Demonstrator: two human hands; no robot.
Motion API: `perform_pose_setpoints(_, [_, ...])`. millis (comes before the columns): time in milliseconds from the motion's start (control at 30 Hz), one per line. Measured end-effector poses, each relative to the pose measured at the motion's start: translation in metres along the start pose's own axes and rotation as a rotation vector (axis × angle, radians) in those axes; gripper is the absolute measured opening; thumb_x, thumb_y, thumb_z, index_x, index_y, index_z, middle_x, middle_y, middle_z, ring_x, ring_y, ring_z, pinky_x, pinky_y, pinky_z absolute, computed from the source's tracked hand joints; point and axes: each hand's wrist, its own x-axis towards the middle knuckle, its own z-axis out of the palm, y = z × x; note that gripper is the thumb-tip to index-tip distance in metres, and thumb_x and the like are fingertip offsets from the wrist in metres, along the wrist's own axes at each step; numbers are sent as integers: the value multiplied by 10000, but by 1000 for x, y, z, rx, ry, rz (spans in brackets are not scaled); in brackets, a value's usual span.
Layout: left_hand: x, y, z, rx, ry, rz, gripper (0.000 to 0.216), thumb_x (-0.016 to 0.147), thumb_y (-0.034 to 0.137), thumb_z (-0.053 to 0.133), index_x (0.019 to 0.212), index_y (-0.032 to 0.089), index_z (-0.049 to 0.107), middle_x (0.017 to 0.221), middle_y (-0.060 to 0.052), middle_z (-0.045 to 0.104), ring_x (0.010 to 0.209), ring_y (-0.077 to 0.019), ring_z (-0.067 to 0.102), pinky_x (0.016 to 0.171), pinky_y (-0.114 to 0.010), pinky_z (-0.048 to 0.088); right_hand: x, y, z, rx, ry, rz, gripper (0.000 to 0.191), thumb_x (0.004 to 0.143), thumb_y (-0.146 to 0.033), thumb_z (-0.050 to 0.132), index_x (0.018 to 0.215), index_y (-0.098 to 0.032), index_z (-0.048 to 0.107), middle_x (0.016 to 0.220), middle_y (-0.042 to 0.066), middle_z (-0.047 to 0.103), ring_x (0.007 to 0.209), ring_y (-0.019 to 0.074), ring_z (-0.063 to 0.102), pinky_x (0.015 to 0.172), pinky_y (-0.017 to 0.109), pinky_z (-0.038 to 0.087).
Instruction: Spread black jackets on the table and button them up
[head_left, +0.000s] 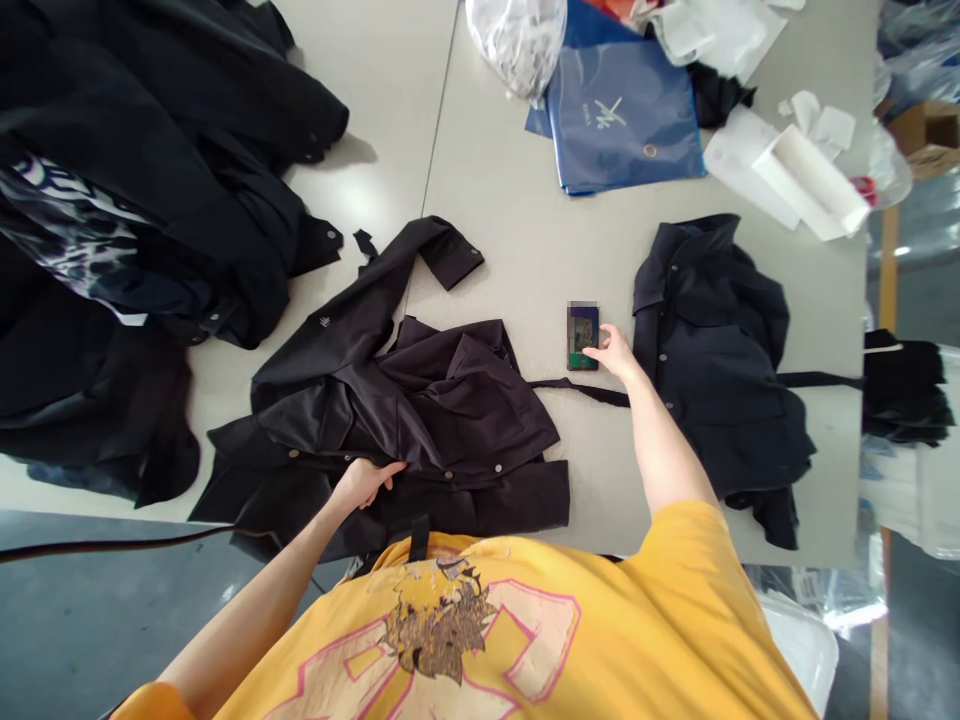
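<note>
A black jacket [465,400] with snap buttons lies rumpled in front of me, one sleeve stretched toward the back. My left hand [365,483] is at its front edge, thumb pointing right along the fabric and the other fingers curled at the cloth. To the right of that jacket, a phone [583,338] with a lit screen lies on the table. My right hand [613,354] is closed at the phone's right side, the thumb over its lower screen and a finger by its edge.
A folded dark jacket [720,340] lies at right, a heap of black garments [150,200] at left. Toward the back are blue plastic bags [622,110], a silvery bundle [517,40] and a white open box [814,180]. A black strap [581,390] crosses the table [517,260].
</note>
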Motion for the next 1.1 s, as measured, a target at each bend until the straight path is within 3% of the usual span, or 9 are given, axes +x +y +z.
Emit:
perform_pose_setpoints(133, [1, -3, 1, -6, 9, 21, 702, 774, 836, 570, 546, 177, 646, 317, -32, 465, 305, -177, 476, 497, -290, 447, 22, -18, 4, 72, 175, 54, 338, 747, -433, 714, 978, -205, 618, 916, 58, 620, 857, 240, 605, 876, 411, 515])
perform_pose_setpoints(233, [1, -3, 1, -20, 12, 24, 694, 780, 825, 576, 541, 176, 633, 323, -34, 469, 299, -173, 470, 476, -282, 431, 37, -29, 5, 151, 287, 80, 225, 842, -431, 585, 838, -205, 582, 885, 80, 650, 877, 247, 618, 868, 391, 507])
perform_pose_setpoints(333, [0, -1, 1, -29, 13, 13, 703, 765, 834, 584, 543, 169, 639, 319, -35, 463, 298, -169, 467, 467, -277, 426, 43, -29, 1, 156, 204, 74, 288, 830, -473, 619, 921, -200, 602, 893, 69, 645, 861, 242, 616, 854, 394, 511])
perform_pose_setpoints(533, [-3, 5, -1, -25, -2, -20, 755, 699, 893, 572, 550, 158, 657, 317, -42, 465, 306, -178, 478, 466, -283, 433, 35, -5, -14, -4, -65, -21, 716, 633, -532, 830, 1237, -256, 563, 1111, 62, 565, 926, 231, 584, 884, 421, 515])
perform_pose_setpoints(633, [-3, 5, -1, -10, 1, -20, 753, 713, 887, 557, 551, 159, 659, 319, -43, 469, 310, -179, 482, 479, -286, 440, 35, -4, -13, -27, -60, -55, 722, 606, -498, 842, 1231, -268, 564, 1118, 58, 572, 902, 224, 579, 880, 422, 512])
perform_pose_setpoints(767, [-2, 2, 0, -10, 4, -16, 743, 720, 879, 558, 555, 161, 655, 321, -42, 471, 310, -180, 483, 485, -286, 439, 41, -20, -4, 19, 133, 50, 325, 777, -456, 671, 978, -209, 607, 962, 67, 637, 848, 231, 599, 886, 415, 497])
perform_pose_setpoints(833, [-2, 1, 0, -17, 7, -16, 739, 721, 876, 561, 557, 162, 654, 317, -37, 463, 307, -180, 477, 479, -286, 434, 42, -27, -2, 49, 193, 90, 245, 839, -450, 590, 874, -207, 585, 892, 70, 650, 852, 240, 610, 890, 407, 491])
perform_pose_setpoints(900, [-2, 1, 0, -21, 6, -26, 736, 720, 874, 566, 558, 162, 654, 311, -32, 452, 304, -181, 471, 472, -287, 430, 40, -27, -5, 54, 153, 84, 295, 823, -489, 623, 904, -208, 586, 901, 65, 646, 854, 237, 610, 883, 399, 491])
perform_pose_setpoints(1100, [-3, 2, -1, -19, 12, -22, 731, 732, 861, 571, 554, 158, 657, 315, -39, 462, 311, -179, 478, 500, -290, 448, 33, -14, -14, -40, -36, -46, 701, 580, -529, 859, 1150, -240, 569, 1157, 76, 565, 916, 220, 580, 902, 397, 490])
